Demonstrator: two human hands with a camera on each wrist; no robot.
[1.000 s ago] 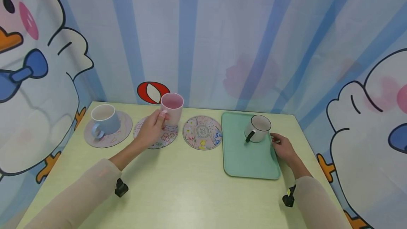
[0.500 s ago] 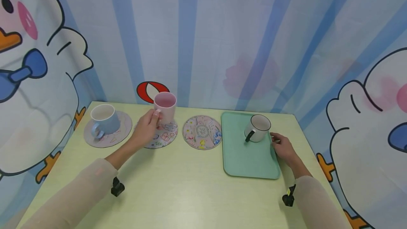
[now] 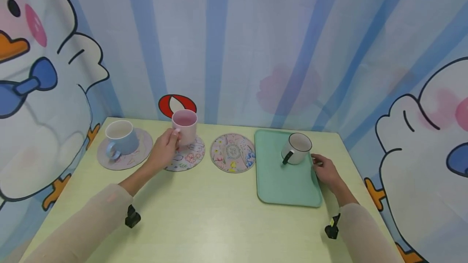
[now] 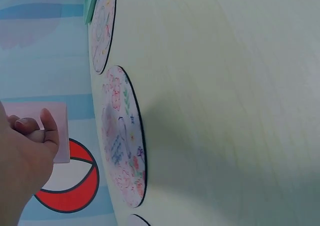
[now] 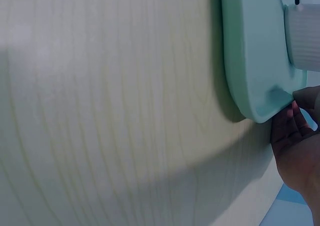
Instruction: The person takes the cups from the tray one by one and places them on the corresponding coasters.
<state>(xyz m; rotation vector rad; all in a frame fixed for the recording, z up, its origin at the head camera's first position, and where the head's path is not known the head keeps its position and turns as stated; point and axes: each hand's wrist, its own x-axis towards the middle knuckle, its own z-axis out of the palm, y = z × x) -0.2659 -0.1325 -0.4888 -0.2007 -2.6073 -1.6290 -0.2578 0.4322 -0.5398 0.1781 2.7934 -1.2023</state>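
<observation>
My left hand (image 3: 163, 150) grips a pink mug (image 3: 187, 128) by its handle. The mug is upright over a round flower-printed coaster (image 3: 189, 160); in the left wrist view a gap shows between the mug (image 4: 62, 136) and that coaster (image 4: 124, 146). At the right, my right hand (image 3: 326, 170) pinches the right edge of a green tray (image 3: 287, 188). Thumb above and fingers below the rim show in the right wrist view, at the tray (image 5: 260, 50). A white mug (image 3: 299, 151) with a black handle stands on the tray, near its back right.
A light blue mug (image 3: 128, 140) stands on a round coaster (image 3: 144, 143) at the table's left. Another printed coaster (image 3: 232, 153) lies between the middle coaster and the tray. A cartoon-printed curtain (image 3: 237, 52) hangs behind the pale table (image 3: 219, 218).
My left hand has carried the pink mug left, and slightly down in the last half second, over the middle coaster. My right hand and the tray stay where they were.
</observation>
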